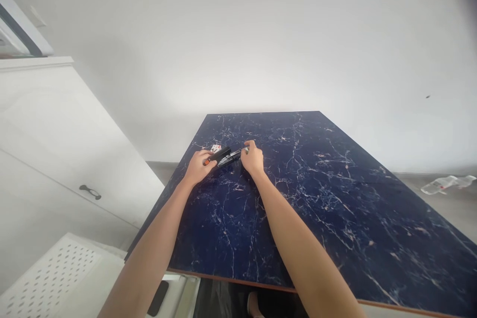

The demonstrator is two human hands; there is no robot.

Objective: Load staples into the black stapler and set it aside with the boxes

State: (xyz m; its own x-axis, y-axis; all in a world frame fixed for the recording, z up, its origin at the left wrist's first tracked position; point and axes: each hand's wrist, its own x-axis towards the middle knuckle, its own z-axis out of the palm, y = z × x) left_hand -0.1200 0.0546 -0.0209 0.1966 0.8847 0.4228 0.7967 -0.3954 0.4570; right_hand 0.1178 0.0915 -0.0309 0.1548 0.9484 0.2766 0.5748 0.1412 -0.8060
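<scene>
My left hand (198, 166) is closed around a thick black stick-shaped thing (222, 153) with an orange part at the end near my palm. Just beside it, slanting toward my right hand, lies a black marker (229, 158) with white lettering. My right hand (254, 159) has its fingers curled at the marker's far end, and a small pale bit shows between thumb and forefinger. Behind the left fingers sits a small white box (215, 148) with red and black print, partly hidden.
The blue marbled table (316, 198) meets a white wall (261, 35) at its back. On the left stand a white cabinet (55, 159) and a white perforated piece (48, 273). A dark phone-like slab (158, 298) lies below. Clear plastic bottles (439, 185) lie at right.
</scene>
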